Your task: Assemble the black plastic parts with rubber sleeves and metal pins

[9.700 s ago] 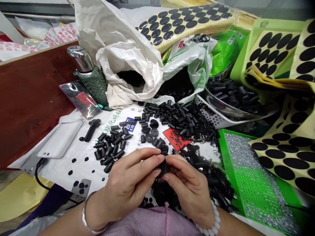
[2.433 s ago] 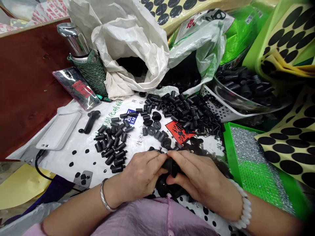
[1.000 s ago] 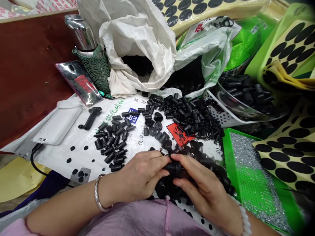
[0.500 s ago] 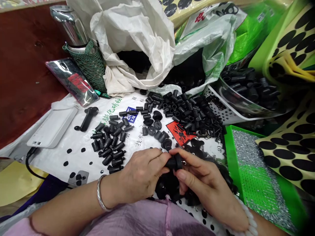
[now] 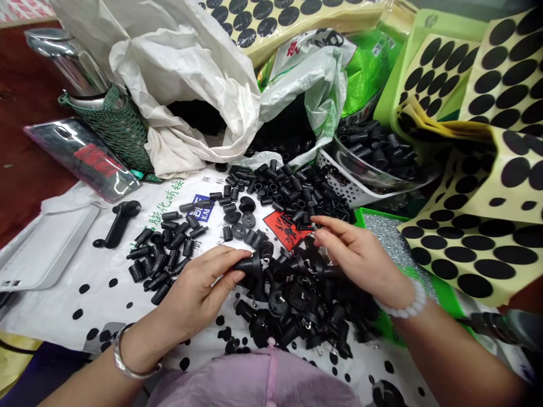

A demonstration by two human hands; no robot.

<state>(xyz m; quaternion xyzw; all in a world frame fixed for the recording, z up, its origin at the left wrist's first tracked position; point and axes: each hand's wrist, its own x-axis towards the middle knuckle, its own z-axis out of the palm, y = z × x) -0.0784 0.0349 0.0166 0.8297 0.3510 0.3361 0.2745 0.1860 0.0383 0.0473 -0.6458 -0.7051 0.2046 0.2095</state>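
Observation:
My left hand (image 5: 193,291) pinches a black plastic flanged part (image 5: 253,274) between thumb and fingers, its stem toward the palm and its wide disc facing right. It hangs over the left side of a heap of similar black parts with metal hooks (image 5: 297,297). My right hand (image 5: 362,257) is at the lower right edge of a pile of short black ribbed tubes (image 5: 292,189). Its thumb and forefinger close near thin, dark ridged pieces; what lies between the fingertips is too small to make out.
A hand crank (image 5: 119,223), a white power bank (image 5: 51,243) and a phone (image 5: 82,155) are at left. Behind stand a flask (image 5: 70,62) and an open white sack (image 5: 186,73). At right are a tub of tubes (image 5: 373,169), a green tray (image 5: 365,217) and sticker sheets (image 5: 479,254).
My hands were together on one black part; now they are apart. The right hand has moved up to the tube pile; the left keeps a black part. The view has shifted right.

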